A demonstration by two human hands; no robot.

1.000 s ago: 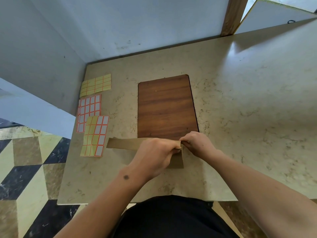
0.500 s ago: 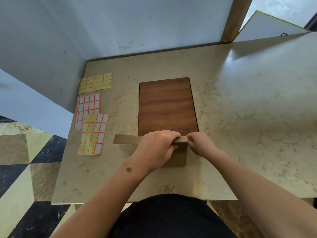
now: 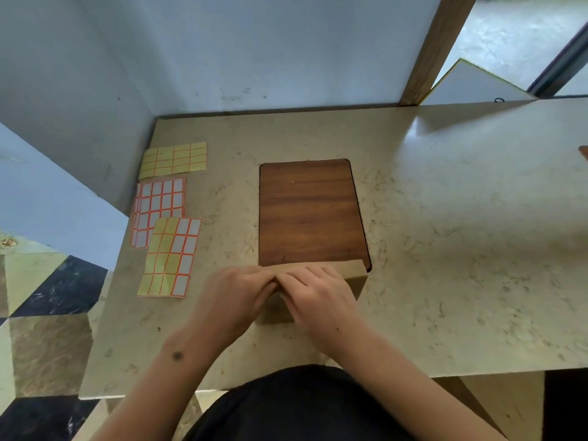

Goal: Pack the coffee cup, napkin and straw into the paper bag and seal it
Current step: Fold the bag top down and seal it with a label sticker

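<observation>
Head view looks down on the paper bag (image 3: 351, 281), which stands at the near middle of the bench (image 3: 445, 249), its folded-over top running left to right along the near edge of a dark wooden board (image 3: 310, 214) set into the surface. The fold is the bag's long axis here, and it lies directly under both hands, just ahead of the person's body.

The left hand (image 3: 235, 297) and the right hand (image 3: 318, 297) meet knuckle to knuckle at the middle of the fold, fingers curled down over the folded strip and pressing it against the bag. Only the right end of the fold and a slice of the bag's front wall show beyond the right hand; the left end is hidden under the left hand. Cup, napkin and straw are nowhere in sight, so they are probably already inside, though the shut top makes that impossible to confirm.

Sealing looks to be the step in hand. Three sticker sheets (image 3: 171, 256) lie well to the left of the bag, on the left hand's side, so that hand is the nearer one for fetching a label while the right keeps the fold down. The labels are blank, orange-bordered rectangles on yellow and white backing; no writing or brand can be read anywhere.
</observation>
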